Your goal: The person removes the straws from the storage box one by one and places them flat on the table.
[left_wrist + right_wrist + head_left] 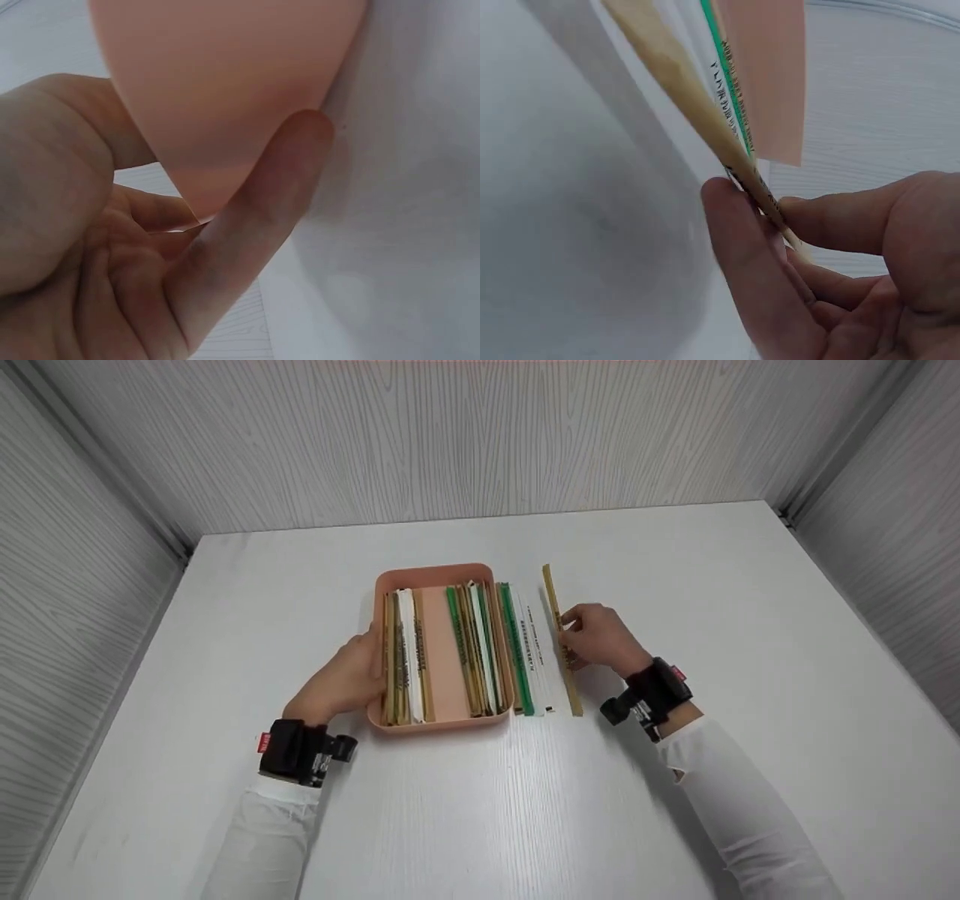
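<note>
One tray (441,660), one packet (553,594) in grip (600,637)

Both forearms (259,840) stretch forward, left grip (341,676) curved, right grip (601,639) pinching.

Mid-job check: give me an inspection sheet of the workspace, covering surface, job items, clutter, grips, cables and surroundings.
Surface: white table, under the work.
Tray: pink tray, with bare floor between two bunches.
Sticks in tray: left bunch and right bunch of slim wrapped sticks, brown, white and some green.
Loose sticks: green and white loose sticks on the table, right of the tray.
Clutter: nothing seen.
Left grip: holds the tray's left side.
Right grip: pinches a brown stick.
Cables: nothing seen.
Surroundings: pale wood-grain panels behind and at both sides.
</note>
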`<state>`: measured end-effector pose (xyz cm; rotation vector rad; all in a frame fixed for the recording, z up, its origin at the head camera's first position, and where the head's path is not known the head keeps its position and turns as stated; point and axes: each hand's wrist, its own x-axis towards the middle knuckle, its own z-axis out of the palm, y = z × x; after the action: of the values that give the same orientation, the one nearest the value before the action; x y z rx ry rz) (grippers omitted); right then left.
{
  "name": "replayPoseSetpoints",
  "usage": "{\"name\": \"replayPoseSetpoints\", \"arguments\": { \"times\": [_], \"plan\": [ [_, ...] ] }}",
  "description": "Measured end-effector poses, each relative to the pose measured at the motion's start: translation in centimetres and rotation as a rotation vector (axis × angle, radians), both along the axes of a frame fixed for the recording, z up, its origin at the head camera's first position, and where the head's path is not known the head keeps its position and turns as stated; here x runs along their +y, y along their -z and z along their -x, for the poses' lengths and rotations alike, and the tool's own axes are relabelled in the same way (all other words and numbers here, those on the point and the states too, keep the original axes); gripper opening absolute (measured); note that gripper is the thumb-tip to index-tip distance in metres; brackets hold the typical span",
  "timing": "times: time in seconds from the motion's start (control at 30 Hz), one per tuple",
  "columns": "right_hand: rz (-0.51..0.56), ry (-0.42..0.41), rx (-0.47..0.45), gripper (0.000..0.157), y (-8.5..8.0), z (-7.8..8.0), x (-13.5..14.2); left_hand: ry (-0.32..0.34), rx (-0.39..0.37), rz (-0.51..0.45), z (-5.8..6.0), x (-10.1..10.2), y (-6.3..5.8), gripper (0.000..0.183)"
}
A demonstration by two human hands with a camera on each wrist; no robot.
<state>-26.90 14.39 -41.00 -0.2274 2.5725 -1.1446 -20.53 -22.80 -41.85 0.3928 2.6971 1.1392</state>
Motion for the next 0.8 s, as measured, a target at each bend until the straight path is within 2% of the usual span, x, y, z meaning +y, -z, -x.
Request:
{"name": "replayPoseSetpoints", "arguments": {
  "times": [0.1, 0.23, 0.4, 0.6, 0.8],
  "plan": [
    [-0.098, -0.006, 0.029, 0.038, 0.1, 0.4, -0.4, -0.015, -0.026, -0.008, 0.0, 0.2, -0.2, 0.092],
    [-0.158, -0.005, 0.063, 0.034, 0.3, 0.8, -0.9, -0.016, -0.035, -0.016, 0.1, 0.4, -0.4, 0.094],
    [-0.172, 0.011, 0.076, 0.033, 0.2, 1.0, -1.5, -0.005, -0.018, -0.027, 0.2, 0.5, -0.3, 0.089],
    [-0.171, -0.009, 0.094, 0.032, 0.1, 0.8, -2.3, -0.011, 0.012, -0.025, 0.2, 0.2, -0.2, 0.083],
    [-0.144, -0.026, 0.072, 0.030, 0.5, 0.3, -2.9, -0.022, -0.026, -0.041, -0.1, 0.2, 0.0, 0.092]
  ]
}}
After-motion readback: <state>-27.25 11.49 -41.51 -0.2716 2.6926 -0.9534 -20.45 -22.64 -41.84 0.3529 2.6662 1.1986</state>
